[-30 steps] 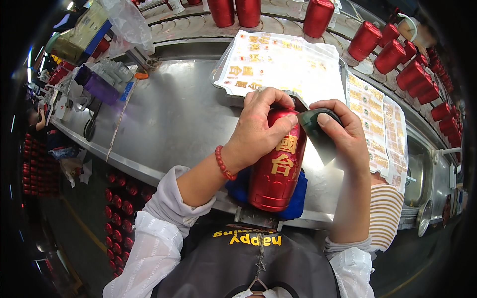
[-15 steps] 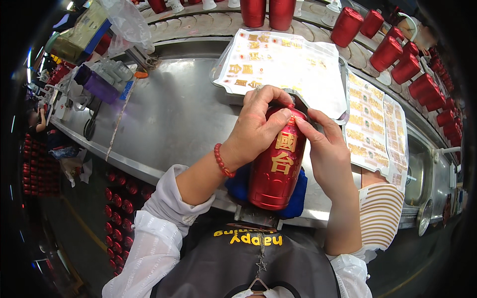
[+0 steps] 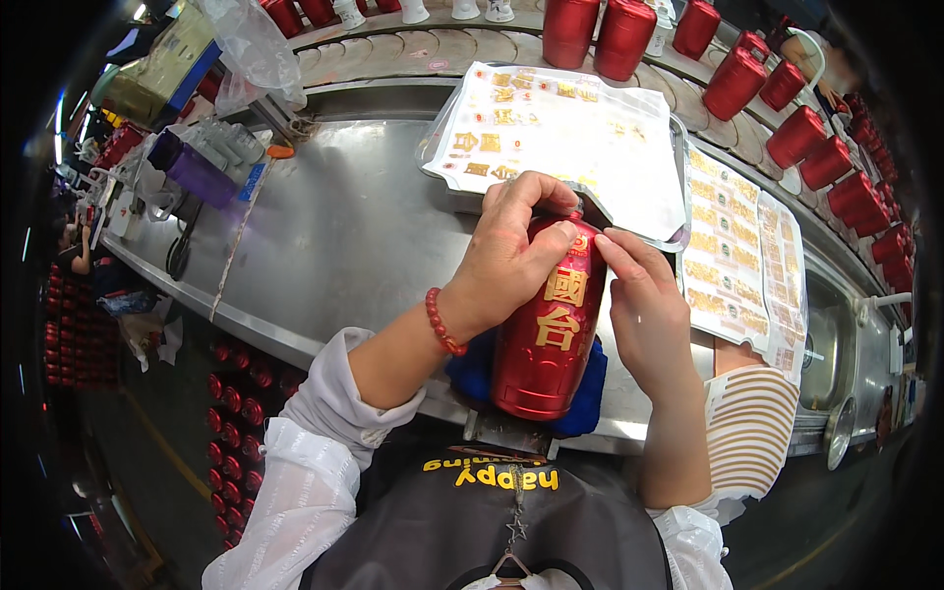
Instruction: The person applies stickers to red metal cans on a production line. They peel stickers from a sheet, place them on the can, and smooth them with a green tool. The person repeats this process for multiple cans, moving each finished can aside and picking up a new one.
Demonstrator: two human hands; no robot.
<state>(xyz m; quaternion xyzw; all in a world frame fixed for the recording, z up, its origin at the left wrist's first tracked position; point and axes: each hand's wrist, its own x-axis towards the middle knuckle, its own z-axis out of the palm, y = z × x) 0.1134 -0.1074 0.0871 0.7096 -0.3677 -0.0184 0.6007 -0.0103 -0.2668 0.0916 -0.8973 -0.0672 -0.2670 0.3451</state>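
Note:
A glossy red bottle [image 3: 536, 364] with large gold raised characters lies tilted in front of me, its neck pointing away. Under it is a folded blue cloth [image 3: 587, 393] at the table's near edge. My left hand [image 3: 516, 241] is closed round the bottle's neck and shoulder, the thumb pressing beside a small emblem [image 3: 580, 244]. At the right side of that shoulder, my right hand [image 3: 649, 315] has its thumb and forefinger pinched together; whatever is between them is too small to make out. The bottle's neck is mostly hidden by my left fingers.
Beyond the bottle lie white sheets of gold stickers [image 3: 560, 138] on a tray, with more sticker sheets [image 3: 728, 246] to the right. A curved conveyor [image 3: 413, 49] carries several red bottles. A purple bottle [image 3: 192, 169] stands at left on the steel table [image 3: 344, 216].
My right thumb and forefinger have come together and moved slightly off the emblem to the right. My left hand keeps its hold. Bottles on the conveyor have shifted right.

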